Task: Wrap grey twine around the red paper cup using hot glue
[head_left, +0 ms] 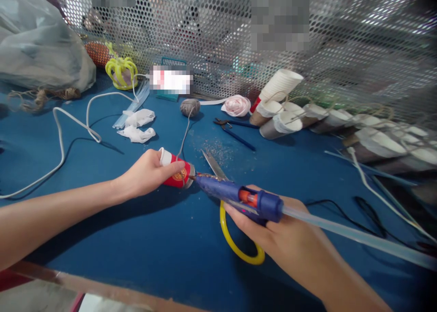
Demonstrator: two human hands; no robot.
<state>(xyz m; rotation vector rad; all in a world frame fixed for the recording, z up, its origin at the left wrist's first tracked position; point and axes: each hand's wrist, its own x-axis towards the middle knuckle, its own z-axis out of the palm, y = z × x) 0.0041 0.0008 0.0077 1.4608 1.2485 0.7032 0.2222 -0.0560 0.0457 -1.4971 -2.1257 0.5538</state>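
Observation:
My left hand [145, 173] is wrapped round a red and white paper cup [176, 175] lying on its side, its base turned to the right. Grey yarn runs from a small ball [190, 108] to the cup and goes round it near the base. In my right hand [269, 230] is a blue hot glue gun [221, 189] with a long clear glue stick sticking out of its back. The gun's nozzle is at the cup's base end. Beneath the gun lie scissors [235, 241] with yellow handles, partly hidden by the gun and hand.
Blue-handled pliers [235, 129], a pink ribbon roll [236, 106] and white scraps [138, 125] lie behind. Several yarn-wrapped cups [282, 123] line the right. A white cable [61, 143] crosses the left. A perforated metal panel [211, 34] closes off the back.

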